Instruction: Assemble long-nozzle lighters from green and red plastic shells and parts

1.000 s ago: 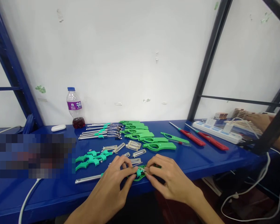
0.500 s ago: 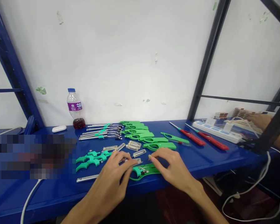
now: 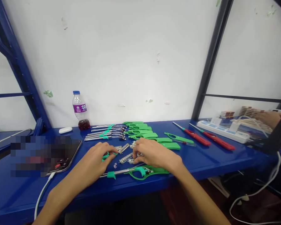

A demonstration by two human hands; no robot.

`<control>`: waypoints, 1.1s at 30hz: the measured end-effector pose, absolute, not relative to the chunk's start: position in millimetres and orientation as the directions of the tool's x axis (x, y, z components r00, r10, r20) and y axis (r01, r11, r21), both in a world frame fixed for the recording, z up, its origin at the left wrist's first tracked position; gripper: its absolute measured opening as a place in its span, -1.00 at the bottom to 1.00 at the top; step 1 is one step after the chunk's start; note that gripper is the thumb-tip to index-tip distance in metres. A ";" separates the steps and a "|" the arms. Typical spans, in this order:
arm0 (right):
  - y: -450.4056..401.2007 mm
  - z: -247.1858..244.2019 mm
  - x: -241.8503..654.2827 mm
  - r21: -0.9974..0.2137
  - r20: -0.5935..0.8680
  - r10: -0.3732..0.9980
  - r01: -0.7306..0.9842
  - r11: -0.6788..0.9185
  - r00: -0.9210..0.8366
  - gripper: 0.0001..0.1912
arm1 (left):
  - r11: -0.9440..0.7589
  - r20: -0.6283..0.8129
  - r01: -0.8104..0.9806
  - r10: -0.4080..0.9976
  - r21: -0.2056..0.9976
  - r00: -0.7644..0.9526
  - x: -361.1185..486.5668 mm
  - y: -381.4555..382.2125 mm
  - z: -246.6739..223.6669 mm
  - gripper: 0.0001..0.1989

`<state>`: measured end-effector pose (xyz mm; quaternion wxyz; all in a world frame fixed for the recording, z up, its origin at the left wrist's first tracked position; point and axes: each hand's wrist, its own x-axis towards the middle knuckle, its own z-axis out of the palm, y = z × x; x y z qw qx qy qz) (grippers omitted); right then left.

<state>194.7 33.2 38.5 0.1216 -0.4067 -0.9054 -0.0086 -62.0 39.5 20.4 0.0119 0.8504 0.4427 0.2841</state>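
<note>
My left hand (image 3: 97, 159) has its thumb and forefinger together near the teal plastic pieces (image 3: 105, 157); whatever they grip is too small to make out. Bent over the clear fuel tanks (image 3: 125, 158) is my right hand (image 3: 152, 153), its fingers curled down; what they hold is hidden. Close to the table's front edge lies a green lighter shell (image 3: 159, 170) with a teal trigger (image 3: 140, 170) and a metal tube (image 3: 121, 172) extending left. Tiny pale parts (image 3: 115, 165) lie between the hands. Several green shells (image 3: 142, 135) are behind.
Metal rods with wires (image 3: 99, 136) lie at the back left, beside a bottle (image 3: 80, 109). A phone (image 3: 70, 153) with a cable is on the left. Two red lighters (image 3: 196, 137) and a power strip (image 3: 222, 131) are at the right. Another person's hand (image 3: 269, 118) shows far right.
My left hand has moved left, off the front shell, to the teal pieces. My right hand has moved slightly left and up over the tanks. The view has shifted a little.
</note>
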 end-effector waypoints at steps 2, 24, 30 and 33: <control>32.9 36.2 195.0 -0.080 0.234 0.737 0.743 0.665 -0.634 -0.97 | -0.586 0.439 0.761 0.782 0.278 0.442 -68.3 39.3 23.4 -0.78; 26.3 55.7 224.6 -0.247 0.475 0.718 0.706 0.664 -0.509 -0.83 | -0.458 0.220 0.814 0.888 0.358 0.403 -63.4 40.8 14.8 -0.78; 21.6 56.5 217.8 -0.206 0.463 0.689 0.688 0.696 -0.558 -0.70 | -0.485 0.330 0.723 0.872 0.492 0.361 -54.3 34.0 34.4 -0.70; 21.0 55.3 213.7 -0.194 0.451 0.686 0.688 0.699 -0.571 -0.74 | -0.479 0.416 0.693 0.867 0.538 0.275 -48.8 28.3 40.8 -0.63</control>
